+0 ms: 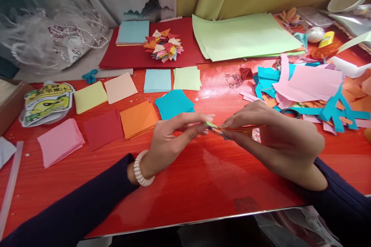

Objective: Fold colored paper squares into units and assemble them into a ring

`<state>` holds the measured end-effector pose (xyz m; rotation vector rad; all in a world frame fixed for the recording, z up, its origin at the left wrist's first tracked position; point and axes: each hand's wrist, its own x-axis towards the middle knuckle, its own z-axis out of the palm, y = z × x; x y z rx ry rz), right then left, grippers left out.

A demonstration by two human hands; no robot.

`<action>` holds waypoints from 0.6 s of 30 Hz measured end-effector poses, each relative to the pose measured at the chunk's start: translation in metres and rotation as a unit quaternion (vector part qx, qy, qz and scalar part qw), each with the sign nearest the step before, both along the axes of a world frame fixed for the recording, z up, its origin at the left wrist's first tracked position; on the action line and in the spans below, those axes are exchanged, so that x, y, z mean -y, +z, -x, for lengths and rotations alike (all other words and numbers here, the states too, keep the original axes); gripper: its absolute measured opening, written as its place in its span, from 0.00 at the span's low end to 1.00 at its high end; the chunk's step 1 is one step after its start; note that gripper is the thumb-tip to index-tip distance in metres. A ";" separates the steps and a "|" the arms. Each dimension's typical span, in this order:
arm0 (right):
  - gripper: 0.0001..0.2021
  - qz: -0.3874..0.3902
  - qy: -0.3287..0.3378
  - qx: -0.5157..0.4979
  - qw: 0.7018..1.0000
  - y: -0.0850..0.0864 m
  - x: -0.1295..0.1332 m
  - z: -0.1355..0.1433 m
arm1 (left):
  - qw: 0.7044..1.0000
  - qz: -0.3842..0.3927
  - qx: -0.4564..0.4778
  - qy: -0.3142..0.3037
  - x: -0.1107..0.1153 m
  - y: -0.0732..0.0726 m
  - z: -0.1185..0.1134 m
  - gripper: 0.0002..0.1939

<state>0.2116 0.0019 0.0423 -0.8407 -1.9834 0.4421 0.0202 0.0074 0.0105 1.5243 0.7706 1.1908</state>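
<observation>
Above the front middle of the red table, my left hand pinches the left end of a small folded paper piece with green, orange and blue edges. Wrapped round its right end is my right hand, thumb and forefinger pressed together; part of the paper is hidden behind those fingers. The two hands' fingertips are close to each other. Just behind my left hand lies a stack of blue squares, with orange squares to the left of it.
Red, pink and yellow squares lie left. A folded paper ring sits on red sheets at the back, beside large green sheets. Paper scraps and black scissor handles are at the right.
</observation>
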 end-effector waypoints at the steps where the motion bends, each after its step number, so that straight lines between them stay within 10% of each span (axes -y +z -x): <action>1: 0.14 0.016 -0.005 -0.006 1.000 -0.001 0.000 0.000 | 1.000 -0.001 0.000 0.004 0.000 0.000 0.000 0.08; 18: 0.08 -0.012 0.005 0.086 0.996 0.006 -0.003 0.001 | 0.978 -0.141 -0.145 0.050 0.005 -0.002 -0.002 0.05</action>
